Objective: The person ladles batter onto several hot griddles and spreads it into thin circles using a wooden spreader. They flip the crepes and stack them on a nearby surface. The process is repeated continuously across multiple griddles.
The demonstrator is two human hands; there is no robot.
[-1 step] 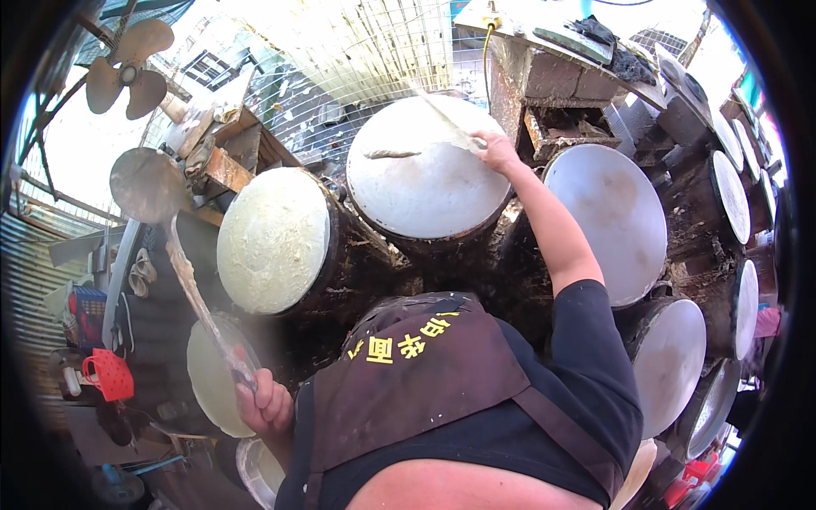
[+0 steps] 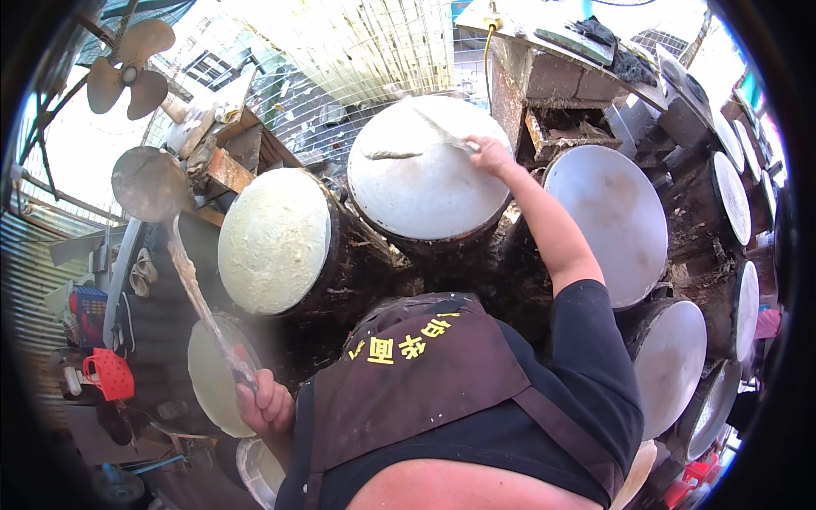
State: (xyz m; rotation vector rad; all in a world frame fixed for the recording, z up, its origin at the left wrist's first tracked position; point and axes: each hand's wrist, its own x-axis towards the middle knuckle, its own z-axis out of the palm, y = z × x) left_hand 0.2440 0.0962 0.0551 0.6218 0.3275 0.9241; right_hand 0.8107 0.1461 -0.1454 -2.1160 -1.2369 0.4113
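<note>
Cream-coloured, a slender stick [image 2: 442, 127] is slanting far-left over the far round plate [image 2: 429, 204] from my right grip [image 2: 487, 155], which is clasping its near end; my left grip [image 2: 267, 403], near left and well apart, is holding a long-handled disc [image 2: 150, 184].

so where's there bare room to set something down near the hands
Bare patches: the near part of the middle round plate, below the grey strip and right hand; and the round plate to its right, showing only brownish marks. Crowded: the left plate, coated with pale paste, and the middle plate's far part, crossed by a pale tool.
</note>
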